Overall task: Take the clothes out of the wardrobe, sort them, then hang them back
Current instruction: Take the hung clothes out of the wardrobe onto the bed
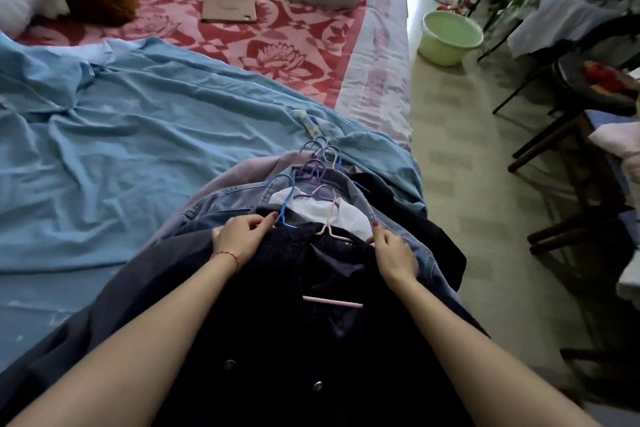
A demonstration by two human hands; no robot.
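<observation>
both hands (242,236) (393,253) pinching dark coat (311,340) — atop hangered clothes, blue sheet (104,149), green basin (450,36) on floor

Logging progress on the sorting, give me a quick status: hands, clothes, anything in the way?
Left hand and right hand grip dark coat at its shoulders. Coat tops hangered pile on bed. Hanger hooks bunched just ahead.

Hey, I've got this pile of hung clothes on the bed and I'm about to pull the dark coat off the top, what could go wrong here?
1. The hanger hooks lie bunched together, so lifting the dark coat may drag other garments along.
2. The pile sits near the bed edge; the denim jacket or the clothes under it could slide to the floor.
3. Your left hand and right hand grip only the collar, so the coat might slip off its pink hanger.
</observation>
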